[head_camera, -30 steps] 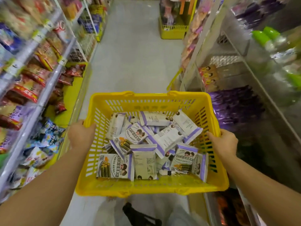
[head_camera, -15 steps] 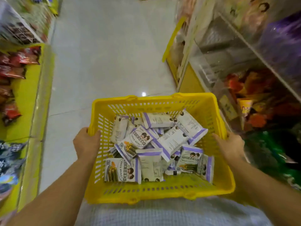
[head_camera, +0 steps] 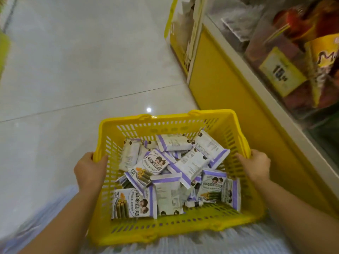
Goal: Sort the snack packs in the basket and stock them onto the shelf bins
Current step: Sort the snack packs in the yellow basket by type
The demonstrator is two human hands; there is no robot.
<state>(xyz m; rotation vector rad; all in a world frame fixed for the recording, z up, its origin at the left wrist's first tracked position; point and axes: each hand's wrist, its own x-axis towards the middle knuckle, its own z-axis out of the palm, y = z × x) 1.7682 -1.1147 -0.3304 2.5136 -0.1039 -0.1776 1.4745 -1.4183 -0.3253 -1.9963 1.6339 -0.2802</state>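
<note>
A yellow slotted plastic basket (head_camera: 165, 230) is held low in front of me, over the floor. Several white-and-purple snack packs (head_camera: 176, 173) lie jumbled inside it. My left hand (head_camera: 89, 171) grips the basket's left rim, thumb over the edge. My right hand (head_camera: 256, 167) grips the right rim. The shelf unit (head_camera: 229, 85) with clear bins stands to my right; its lower bins hold orange and dark packs behind a yellow price tag (head_camera: 281, 72).
Pale tiled floor (head_camera: 77, 70) stretches ahead and to the left. The shelf's yellow base panel runs close along the basket's right side. Another yellow rack (head_camera: 176, 33) stands at the shelf's far end. My light striped clothing shows below the basket.
The view has tipped further down and swung right. The basket has come lower and closer to the right shelf's base. Both hands keep their hold on the rims.
</note>
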